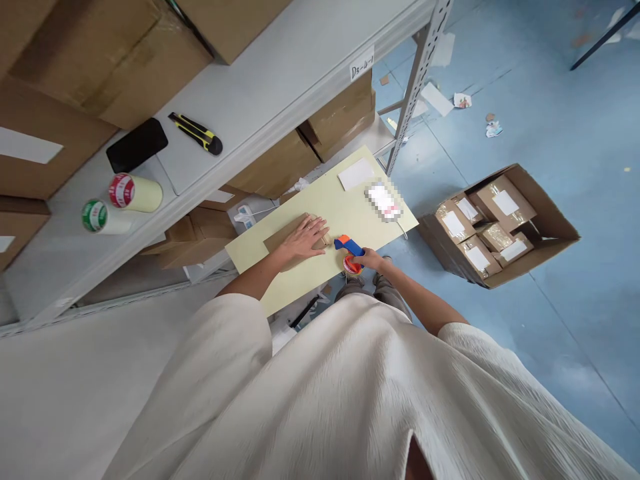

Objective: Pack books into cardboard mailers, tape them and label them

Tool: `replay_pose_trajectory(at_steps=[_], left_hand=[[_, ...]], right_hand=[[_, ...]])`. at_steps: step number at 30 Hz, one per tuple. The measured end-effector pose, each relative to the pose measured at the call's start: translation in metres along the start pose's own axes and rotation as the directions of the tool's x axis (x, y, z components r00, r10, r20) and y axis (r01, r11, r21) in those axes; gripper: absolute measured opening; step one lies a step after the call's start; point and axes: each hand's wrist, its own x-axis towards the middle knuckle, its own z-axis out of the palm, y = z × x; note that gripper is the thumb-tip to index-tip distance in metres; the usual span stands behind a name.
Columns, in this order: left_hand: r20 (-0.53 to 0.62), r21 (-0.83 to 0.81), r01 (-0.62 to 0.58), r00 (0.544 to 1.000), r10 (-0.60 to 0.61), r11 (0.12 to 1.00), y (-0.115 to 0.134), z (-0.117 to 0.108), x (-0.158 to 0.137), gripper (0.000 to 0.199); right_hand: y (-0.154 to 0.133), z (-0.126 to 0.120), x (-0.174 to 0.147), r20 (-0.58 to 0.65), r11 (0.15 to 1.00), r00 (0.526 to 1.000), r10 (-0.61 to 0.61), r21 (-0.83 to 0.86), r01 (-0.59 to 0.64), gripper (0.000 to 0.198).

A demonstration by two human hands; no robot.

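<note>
My left hand [304, 237] lies flat with its fingers stretched out on a brown cardboard piece [274, 240], perhaps a small box. This rests on a pale yellow board [333, 207]. My right hand [371, 259] is wrapped around a blue and orange tape dispenser [353, 248], with a tape roll at its lower side. The dispenser's head points toward the cardboard, just right of my left fingers. Farther along the board are a white sheet [356, 173] and a device with a blurred-out screen [384, 201], a white cable beside it.
An open carton [547, 243] on the blue floor holds several small labelled boxes. On the grey shelf [240, 87] lie a yellow-black utility knife [196, 133], a black phone [137, 145] and tape rolls [143, 192]. Large cartons [100, 60] stand behind them. Paper scraps [437, 100] litter the floor.
</note>
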Motion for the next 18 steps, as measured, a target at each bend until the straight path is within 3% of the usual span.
replay_pose_trajectory(at_steps=[3, 7, 14, 16, 18], left_hand=[[-0.089, -0.02, 0.097, 0.991, -0.098, 0.995, 0.002, 0.01, 0.002, 0.078], [-0.199, -0.061, 0.247, 0.946, -0.255, 0.967, 0.008, 0.01, 0.017, 0.08], [-0.241, -0.132, 0.386, 0.881, -0.407, 0.913, 0.014, 0.004, 0.03, 0.088], [-0.274, -0.141, 0.431, 0.848, -0.454, 0.891, 0.013, 0.003, 0.035, 0.092], [-0.303, -0.155, 0.518, 0.786, -0.539, 0.841, 0.006, 0.0, 0.042, 0.096]], right_hand=[[-0.007, -0.003, 0.004, -0.001, 0.996, 1.0, -0.03, 0.086, 0.03, 0.037], [-0.019, -0.004, 0.016, -0.011, 0.991, 0.999, -0.051, 0.122, 0.052, 0.034], [-0.038, 0.002, 0.026, 0.011, 0.971, 0.997, -0.075, 0.23, 0.07, 0.038], [-0.045, 0.003, 0.026, -0.015, 0.971, 0.997, -0.076, 0.224, 0.077, 0.036], [-0.048, 0.0, 0.024, -0.032, 0.979, 0.997, -0.072, 0.187, 0.077, 0.034]])
